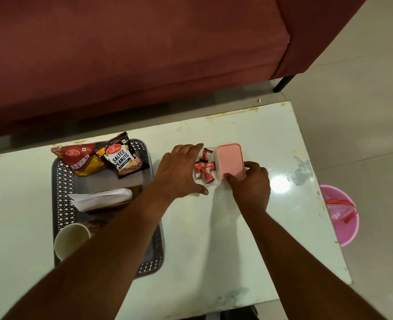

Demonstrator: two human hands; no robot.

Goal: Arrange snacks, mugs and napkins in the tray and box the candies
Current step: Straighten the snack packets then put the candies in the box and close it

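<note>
A small clear box (215, 181) holds several red-wrapped candies (205, 168) at the middle of the white table. My left hand (179, 169) grips the box along its left side, thumb at the near corner. Right beside the box lies its pink lid (230, 158), and my right hand (251, 183) has its fingers on the lid's near edge. At the left, the grey perforated tray (62, 181) carries a red snack bag (82, 158), a salted peanuts packet (125, 159), white napkins (100, 198) and a white mug (71, 240), partly hidden by my left forearm.
A dark red sofa (133, 61) stands just beyond the table's far edge. A pink bucket (340, 215) sits on the floor off the table's right edge. The table top (248, 239) is glossy white with worn patches.
</note>
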